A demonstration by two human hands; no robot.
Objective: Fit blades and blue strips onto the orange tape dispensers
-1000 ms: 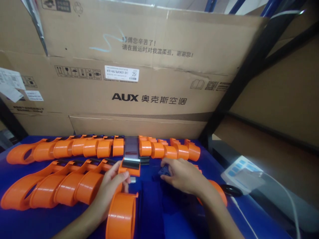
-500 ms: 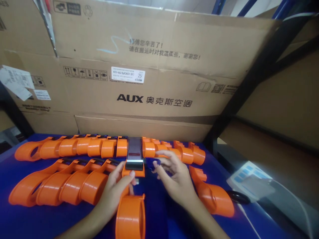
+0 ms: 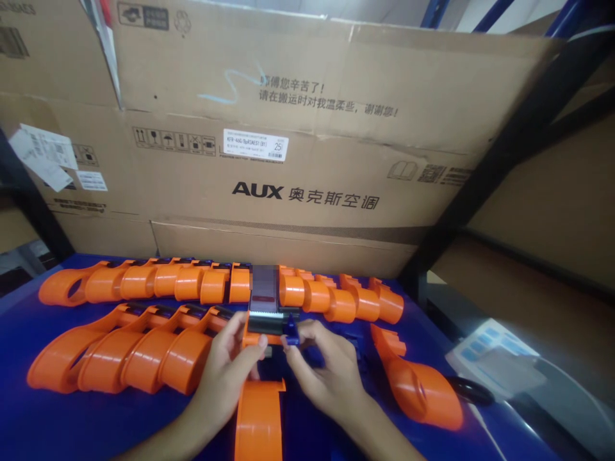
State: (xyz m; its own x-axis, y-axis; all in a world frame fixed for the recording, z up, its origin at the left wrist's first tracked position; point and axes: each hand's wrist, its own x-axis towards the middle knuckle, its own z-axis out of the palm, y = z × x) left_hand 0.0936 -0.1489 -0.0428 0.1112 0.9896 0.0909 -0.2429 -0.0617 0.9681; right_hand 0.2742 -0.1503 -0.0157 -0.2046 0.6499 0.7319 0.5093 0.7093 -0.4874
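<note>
My left hand grips the head of an orange tape dispenser, its thumb on the orange edge below a black roller and a toothed metal strip. Between the thumb and fingers of my right hand is a small dark blue part, held against the right end of the roller. The round body of the dispenser hangs toward the bottom of the view. Behind the roller stands a dark, partly blurred object.
Orange dispensers stand in a back row, with several more at the left. Another dispenser lies right, near a white-and-blue packet. A cardboard box walls the back of the blue table.
My right hand has moved slightly down and toward the dispenser, bringing the blue part from beside it to the roller's right end. The whole view has shifted a little.
</note>
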